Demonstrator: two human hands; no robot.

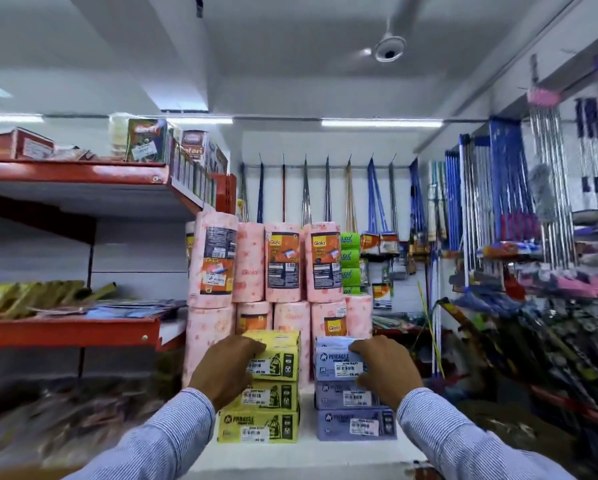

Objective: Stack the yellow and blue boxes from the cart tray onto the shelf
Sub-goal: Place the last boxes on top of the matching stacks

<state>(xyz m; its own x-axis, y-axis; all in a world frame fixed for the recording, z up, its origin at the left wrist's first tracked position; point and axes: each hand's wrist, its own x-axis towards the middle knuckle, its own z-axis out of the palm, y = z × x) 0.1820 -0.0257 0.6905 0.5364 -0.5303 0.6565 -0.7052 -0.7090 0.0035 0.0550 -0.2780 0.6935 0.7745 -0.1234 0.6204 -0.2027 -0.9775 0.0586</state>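
On the white shelf (308, 452) stand two stacks. The left hand (224, 370) grips the top yellow box (276, 355); the right hand (385, 368) seems to grip the top blue box (335, 362).

Under the left grip (226, 367) the boxes (269, 427) are yellow with black print; under the right grip (384, 367) the boxes (354, 424) are pale blue. Both sleeves (165, 441) show fine blue-and-white stripes. Beyond the grips, the rolls (283, 265) are pink-flecked with orange labels, and the shelf (325, 452) is white.
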